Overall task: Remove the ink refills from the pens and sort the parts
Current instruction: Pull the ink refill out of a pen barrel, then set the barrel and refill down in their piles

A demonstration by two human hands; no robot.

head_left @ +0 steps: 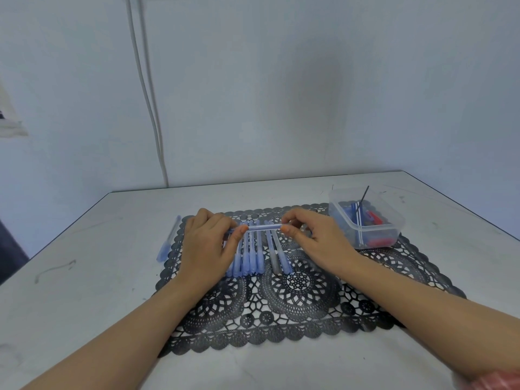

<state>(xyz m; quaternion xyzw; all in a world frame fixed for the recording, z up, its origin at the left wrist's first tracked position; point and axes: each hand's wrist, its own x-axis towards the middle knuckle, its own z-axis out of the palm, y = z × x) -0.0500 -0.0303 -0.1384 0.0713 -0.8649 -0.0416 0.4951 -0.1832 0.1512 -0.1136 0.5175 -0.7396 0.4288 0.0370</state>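
Note:
A translucent blue pen (263, 227) is held level above the mat, lying left to right. My left hand (209, 243) grips its left end with fingers and thumb curled round it. My right hand (315, 235) pinches its right end between thumb and fingertips. Under the pen, several blue pens (249, 256) lie side by side on the black lace mat (298, 294), with a grey pen (273, 256) among them. A single blue pen (168, 240) lies apart at the mat's left edge.
A clear plastic box (365, 218) at the mat's back right corner holds blue and red pen parts and thin refills, one black refill sticking up. The white table (84, 291) ends at a wall behind. Two cables (146, 88) run down the wall.

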